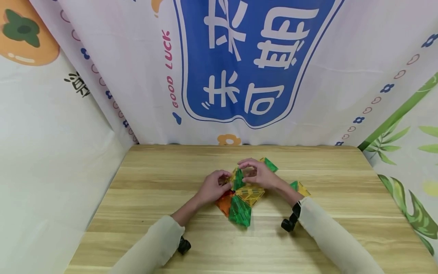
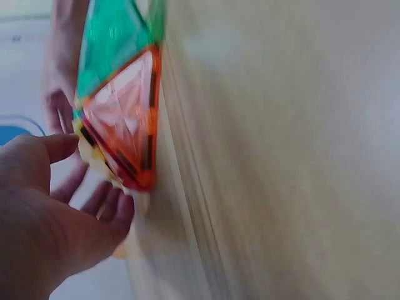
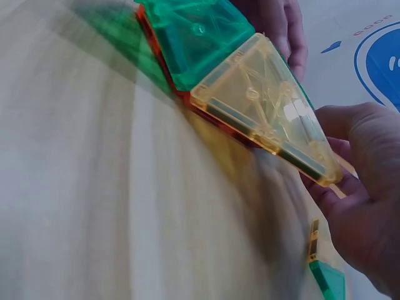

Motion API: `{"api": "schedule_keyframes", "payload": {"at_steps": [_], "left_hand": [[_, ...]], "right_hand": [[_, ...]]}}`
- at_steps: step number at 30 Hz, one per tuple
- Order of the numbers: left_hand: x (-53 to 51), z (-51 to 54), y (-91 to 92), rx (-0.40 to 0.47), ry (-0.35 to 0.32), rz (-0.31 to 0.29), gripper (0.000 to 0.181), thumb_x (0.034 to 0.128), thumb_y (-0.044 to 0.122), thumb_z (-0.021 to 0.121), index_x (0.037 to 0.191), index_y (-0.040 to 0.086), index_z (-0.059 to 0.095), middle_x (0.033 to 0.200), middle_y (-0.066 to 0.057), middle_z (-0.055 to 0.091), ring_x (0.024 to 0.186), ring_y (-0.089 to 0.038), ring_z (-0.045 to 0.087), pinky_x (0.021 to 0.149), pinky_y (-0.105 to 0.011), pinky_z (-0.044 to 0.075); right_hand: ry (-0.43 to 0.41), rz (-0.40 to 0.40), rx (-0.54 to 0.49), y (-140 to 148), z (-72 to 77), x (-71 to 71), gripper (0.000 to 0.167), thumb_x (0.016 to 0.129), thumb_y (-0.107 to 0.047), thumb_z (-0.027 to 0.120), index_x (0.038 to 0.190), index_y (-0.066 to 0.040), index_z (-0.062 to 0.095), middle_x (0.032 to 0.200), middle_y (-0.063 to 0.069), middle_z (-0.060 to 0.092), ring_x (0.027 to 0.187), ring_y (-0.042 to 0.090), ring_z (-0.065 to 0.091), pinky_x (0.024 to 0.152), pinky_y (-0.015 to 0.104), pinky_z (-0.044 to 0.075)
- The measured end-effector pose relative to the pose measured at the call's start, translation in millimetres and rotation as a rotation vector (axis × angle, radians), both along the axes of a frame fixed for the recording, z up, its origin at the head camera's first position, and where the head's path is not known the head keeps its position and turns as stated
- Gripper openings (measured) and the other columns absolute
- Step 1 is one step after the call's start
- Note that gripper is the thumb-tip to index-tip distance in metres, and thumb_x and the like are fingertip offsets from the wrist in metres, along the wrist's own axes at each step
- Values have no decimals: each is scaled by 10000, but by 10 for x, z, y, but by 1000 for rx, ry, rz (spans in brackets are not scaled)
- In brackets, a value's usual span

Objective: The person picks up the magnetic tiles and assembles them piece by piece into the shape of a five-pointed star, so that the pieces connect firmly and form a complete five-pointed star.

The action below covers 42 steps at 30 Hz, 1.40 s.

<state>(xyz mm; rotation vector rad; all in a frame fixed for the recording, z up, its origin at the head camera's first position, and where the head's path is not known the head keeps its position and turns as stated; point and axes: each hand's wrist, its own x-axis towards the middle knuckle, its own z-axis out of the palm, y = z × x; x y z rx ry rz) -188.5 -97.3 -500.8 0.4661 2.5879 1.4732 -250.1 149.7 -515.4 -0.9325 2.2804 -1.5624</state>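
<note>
Several translucent triangular magnetic tiles are joined in a raised cluster on the table. A green tile (image 1: pixel 240 213) faces the front, with an orange tile (image 1: pixel 224 205) to its left and a yellow tile (image 1: pixel 251 195) at its right. My left hand (image 1: pixel 213 187) pinches a yellow tile (image 2: pixel 94 149) at the cluster's back left, thumb on its edge. Opposite, my right hand (image 1: pixel 262 176) curls thumb and index finger round an upright green tile (image 1: pixel 238 179). In the right wrist view, a yellow tile (image 3: pixel 259 103) partly hides those fingertips.
Behind the right hand lies a green tile (image 1: pixel 271 164) with yellow beside it. Another green-and-yellow pair (image 1: pixel 303 189) lies by the right wrist. The wooden table (image 1: pixel 147 182) meets a printed cloth (image 1: pixel 154 129) at its back edge.
</note>
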Motion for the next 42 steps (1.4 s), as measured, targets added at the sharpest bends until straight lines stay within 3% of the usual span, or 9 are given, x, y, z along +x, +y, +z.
{"api": "schedule_keyframes", "payload": {"at_steps": [7, 13, 19, 27, 32, 42], "left_hand": [[275, 90, 80, -149, 73, 6, 652, 929, 329, 835, 1407, -49, 602, 1386, -230, 604, 1251, -373, 594, 1036, -525, 531], [368, 78, 138, -209, 91, 17, 774, 888, 399, 869, 1463, -17, 561, 1444, -223, 558, 1316, -393, 552, 1070, -542, 513], [356, 75, 159, -245, 94, -20, 681, 901, 340, 859, 1428, -5, 600, 1393, -188, 586, 1264, -351, 574, 1030, -511, 538], [258, 113, 71, -257, 82, -31, 517, 908, 247, 842, 1357, 49, 678, 1393, -169, 590, 1249, -341, 572, 983, -495, 563], [205, 87, 1, -246, 91, -43, 413, 924, 205, 826, 1286, 43, 708, 1357, -163, 615, 1260, -362, 575, 1043, -534, 522], [144, 47, -53, -207, 75, -162, 356, 963, 187, 790, 1297, 88, 716, 1348, -114, 656, 1241, -306, 618, 1034, -501, 523]], "right_hand": [[61, 60, 78, -10, 35, -58, 398, 920, 33, 784, 1300, -62, 711, 1514, 136, 576, 1398, 356, 537, 1017, 485, 582], [105, 67, 154, -5, 56, -55, 376, 904, 20, 806, 1261, -71, 726, 1456, 133, 612, 1328, 326, 598, 1001, 426, 593], [201, 43, 197, 100, 88, 22, 354, 901, 3, 818, 1242, -35, 729, 1352, 185, 651, 1194, 332, 660, 955, 444, 611], [368, -64, 224, 328, 92, 238, 284, 867, -28, 862, 1127, -80, 762, 1150, 66, 695, 990, 234, 655, 801, 419, 609], [343, -118, 253, 442, 69, 433, 276, 870, -24, 857, 1119, -86, 755, 1083, 21, 685, 906, 196, 680, 773, 364, 625], [343, -156, 244, 490, 99, 727, 282, 835, -20, 888, 1070, -85, 747, 1025, 18, 686, 859, 150, 675, 726, 356, 628]]}}
